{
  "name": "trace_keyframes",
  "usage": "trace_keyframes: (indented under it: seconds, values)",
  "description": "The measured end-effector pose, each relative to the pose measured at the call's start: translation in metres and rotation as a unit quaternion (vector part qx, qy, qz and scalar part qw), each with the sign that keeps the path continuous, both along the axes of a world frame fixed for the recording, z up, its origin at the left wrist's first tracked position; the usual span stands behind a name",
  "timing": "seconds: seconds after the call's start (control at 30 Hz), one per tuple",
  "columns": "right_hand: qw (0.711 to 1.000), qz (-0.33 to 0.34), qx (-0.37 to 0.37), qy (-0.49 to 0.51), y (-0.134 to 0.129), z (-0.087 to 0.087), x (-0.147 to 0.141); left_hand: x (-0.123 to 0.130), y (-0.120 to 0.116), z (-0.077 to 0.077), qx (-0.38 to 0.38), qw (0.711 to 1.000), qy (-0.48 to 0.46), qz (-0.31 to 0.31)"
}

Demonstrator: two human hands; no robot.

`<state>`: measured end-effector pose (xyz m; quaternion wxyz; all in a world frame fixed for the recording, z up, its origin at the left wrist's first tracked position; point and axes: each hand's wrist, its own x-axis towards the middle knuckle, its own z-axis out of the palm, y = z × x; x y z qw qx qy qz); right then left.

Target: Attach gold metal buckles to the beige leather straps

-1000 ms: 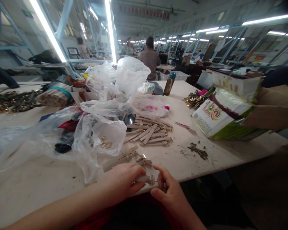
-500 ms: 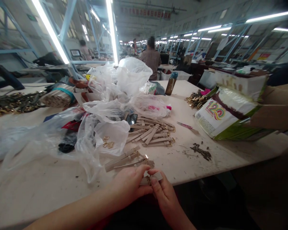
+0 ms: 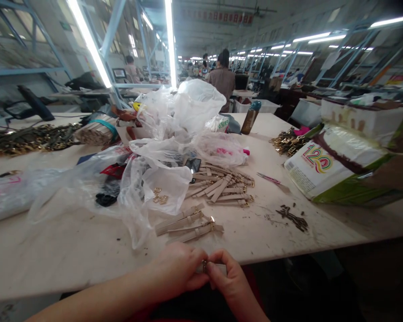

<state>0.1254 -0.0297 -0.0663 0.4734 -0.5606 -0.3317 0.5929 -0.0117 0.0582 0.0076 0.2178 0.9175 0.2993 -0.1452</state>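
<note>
Just in front of the table's near edge, both my hands hold one beige strap with a small gold buckle (image 3: 204, 266). My left hand (image 3: 179, 268) is closed around its left part. My right hand (image 3: 226, 275) pinches it beside the buckle, and the strap's pale end shows under these fingers. Much of the strap is hidden by my hands. Beyond them lie several beige straps (image 3: 191, 223) in a small group. Farther back is a larger pile of buckled beige straps (image 3: 218, 185). Loose gold buckles (image 3: 160, 197) rest on a white plastic bag (image 3: 174, 185).
Clear plastic bags (image 3: 198, 107) heap up mid-table near a phone (image 3: 194, 165). Pink-handled scissors (image 3: 268, 178) and dark scraps (image 3: 293, 218) lie to the right, before a printed box (image 3: 322, 165). A bottle (image 3: 251, 117) stands behind. A person (image 3: 223, 78) is in the background.
My view has turned slightly left, so the scene sits farther right. My hands are lower and nearer to me, with the right fingers now closer over the buckle.
</note>
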Motion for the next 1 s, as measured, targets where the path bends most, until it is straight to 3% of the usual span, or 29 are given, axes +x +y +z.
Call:
trace_keyframes:
  seconds: [0.23, 0.43, 0.57, 0.7, 0.87, 1.0]
  values:
    - [0.989, -0.009, -0.026, 0.146, 0.000, 0.002, 0.003, -0.005, 0.004, 0.010, -0.010, 0.999, -0.011, -0.035]
    - [0.994, -0.006, -0.002, 0.112, 0.000, 0.005, -0.002, 0.009, 0.004, 0.027, 0.014, 0.997, 0.016, -0.071]
    - [0.984, -0.102, -0.032, 0.142, -0.002, 0.005, 0.011, 0.005, 0.011, 0.026, 0.031, 0.994, 0.036, -0.094]
    - [0.959, -0.235, -0.012, 0.159, -0.005, 0.000, 0.042, -0.003, 0.037, 0.011, 0.083, 0.993, 0.073, -0.031]
    - [0.977, -0.143, -0.030, 0.154, -0.006, -0.010, 0.039, 0.025, 0.074, 0.007, 0.116, 0.990, 0.079, -0.002]
    - [0.979, -0.156, -0.006, 0.127, 0.000, -0.011, 0.029, 0.055, 0.094, 0.019, 0.109, 0.991, 0.077, -0.032]
